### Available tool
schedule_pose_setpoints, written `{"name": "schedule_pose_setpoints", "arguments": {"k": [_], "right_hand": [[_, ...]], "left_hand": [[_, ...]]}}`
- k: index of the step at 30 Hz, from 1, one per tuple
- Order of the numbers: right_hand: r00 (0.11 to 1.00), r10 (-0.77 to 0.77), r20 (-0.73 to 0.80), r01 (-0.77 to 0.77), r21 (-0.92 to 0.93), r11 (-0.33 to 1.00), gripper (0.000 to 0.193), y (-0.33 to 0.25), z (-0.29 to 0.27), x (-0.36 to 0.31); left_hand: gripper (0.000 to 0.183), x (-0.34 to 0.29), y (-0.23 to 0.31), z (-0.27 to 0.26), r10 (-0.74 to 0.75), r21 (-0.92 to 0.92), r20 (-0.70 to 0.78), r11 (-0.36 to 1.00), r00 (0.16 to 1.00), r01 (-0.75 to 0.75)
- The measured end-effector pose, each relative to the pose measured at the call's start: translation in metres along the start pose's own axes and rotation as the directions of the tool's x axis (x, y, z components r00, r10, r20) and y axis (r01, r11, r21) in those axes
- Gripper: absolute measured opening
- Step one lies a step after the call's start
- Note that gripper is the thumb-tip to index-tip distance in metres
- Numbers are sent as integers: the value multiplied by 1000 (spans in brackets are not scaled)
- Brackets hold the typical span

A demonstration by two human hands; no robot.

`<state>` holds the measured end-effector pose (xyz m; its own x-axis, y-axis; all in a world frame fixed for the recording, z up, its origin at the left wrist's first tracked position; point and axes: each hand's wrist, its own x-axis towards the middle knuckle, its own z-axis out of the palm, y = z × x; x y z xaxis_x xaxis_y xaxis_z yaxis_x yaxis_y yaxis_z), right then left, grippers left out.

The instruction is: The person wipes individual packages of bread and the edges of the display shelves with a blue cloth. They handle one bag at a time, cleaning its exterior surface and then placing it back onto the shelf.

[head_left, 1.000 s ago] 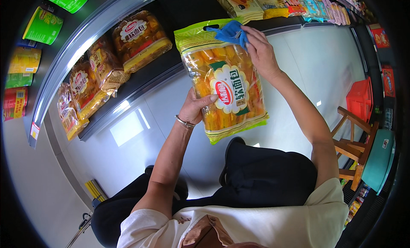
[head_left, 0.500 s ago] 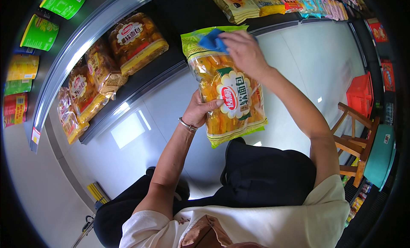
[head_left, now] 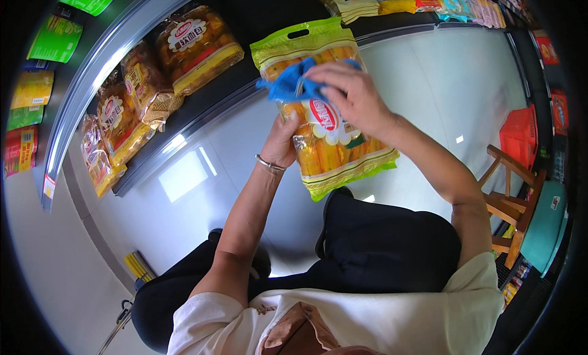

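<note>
A large clear-and-green bag of soft bread [head_left: 343,166] is held up over the floor, tilted, its punched handle at the far end. My left hand [head_left: 283,141] grips its left side, thumb on the front and the other fingers hidden behind. A bunched blue cloth [head_left: 294,82] lies across the upper front of the bag. My right hand [head_left: 352,98] pinches this cloth against the plastic, covering part of the printed label.
Several bread bags [head_left: 196,46] sit on the low black shelf at the left. Green tubs [head_left: 55,40] stand on the shelf above. A wooden stool [head_left: 514,202], teal bin [head_left: 544,226] and red basket [head_left: 519,138] are at the right. Packaged snacks [head_left: 392,3] line the far shelf.
My right hand has drawn the blue cloth down from the bag's top edge toward its label. The bag has tilted, its lower end swinging slightly right.
</note>
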<state>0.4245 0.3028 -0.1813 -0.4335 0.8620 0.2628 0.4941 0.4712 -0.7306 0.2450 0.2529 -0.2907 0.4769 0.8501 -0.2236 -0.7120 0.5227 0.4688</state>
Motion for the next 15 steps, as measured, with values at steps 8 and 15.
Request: {"name": "schedule_pose_setpoints", "arguments": {"k": [8, 15], "right_hand": [[949, -299, 96, 314, -310, 897, 24, -27, 21, -27], [895, -439, 75, 437, -343, 832, 20, -12, 3, -32]], "left_hand": [[65, 6, 4, -1, 124, -50, -51, 991, 991, -126], [75, 8, 25, -2, 141, -155, -94, 976, 985, -155]]}}
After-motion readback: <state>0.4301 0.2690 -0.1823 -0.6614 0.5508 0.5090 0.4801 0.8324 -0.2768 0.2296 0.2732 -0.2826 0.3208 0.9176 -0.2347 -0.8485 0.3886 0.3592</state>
